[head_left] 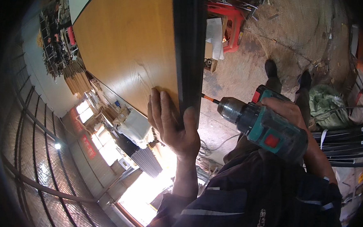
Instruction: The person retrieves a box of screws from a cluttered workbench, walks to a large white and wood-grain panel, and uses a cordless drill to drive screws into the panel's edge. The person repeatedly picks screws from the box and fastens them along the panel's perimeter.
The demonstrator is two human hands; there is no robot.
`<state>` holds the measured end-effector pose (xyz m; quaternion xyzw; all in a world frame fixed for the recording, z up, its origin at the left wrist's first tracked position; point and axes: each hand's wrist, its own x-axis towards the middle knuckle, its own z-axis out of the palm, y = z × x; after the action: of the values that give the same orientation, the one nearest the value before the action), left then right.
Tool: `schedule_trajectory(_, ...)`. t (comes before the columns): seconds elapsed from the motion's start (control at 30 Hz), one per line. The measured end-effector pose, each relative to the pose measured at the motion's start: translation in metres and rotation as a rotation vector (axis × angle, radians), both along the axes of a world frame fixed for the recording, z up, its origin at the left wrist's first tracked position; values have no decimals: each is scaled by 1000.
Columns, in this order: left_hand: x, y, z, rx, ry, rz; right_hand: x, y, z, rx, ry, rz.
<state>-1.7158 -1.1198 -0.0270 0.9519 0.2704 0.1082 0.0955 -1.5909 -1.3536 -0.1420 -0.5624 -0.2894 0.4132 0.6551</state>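
Observation:
A wood-grain panel (pixel 128 41) with a black edge frame (pixel 187 52) stands up in front of me, left of the middle. My left hand (pixel 174 127) grips its near end, fingers lying along the wood face and thumb on the black frame. In my right hand (pixel 286 110) is a green and black cordless drill (pixel 273 132) with a red patch on its body. Its chuck points left, and the orange-banded bit (pixel 210 98) meets the frame's right side. The bit's very tip is hidden or too small to make out.
A red plastic stool (pixel 235 28) with boxes and paper stands beyond the panel. To the right lie a green sack (pixel 327 106) and a stack of black strips (pixel 340 146). A cable (pixel 216 148) trails on the floor near my legs. Bundled profiles (pixel 146 159) lean at lower left.

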Motion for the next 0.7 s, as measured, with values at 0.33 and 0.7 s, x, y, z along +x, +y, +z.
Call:
schedule_trajectory(0.33,-4,8,22,-58,29,-54,-8,-25,42,-332,-69,-120)
schedule_trajectory(0.7,6,19,29,-144,-19,-226,-59,-202,-19,-973,-267,-560)
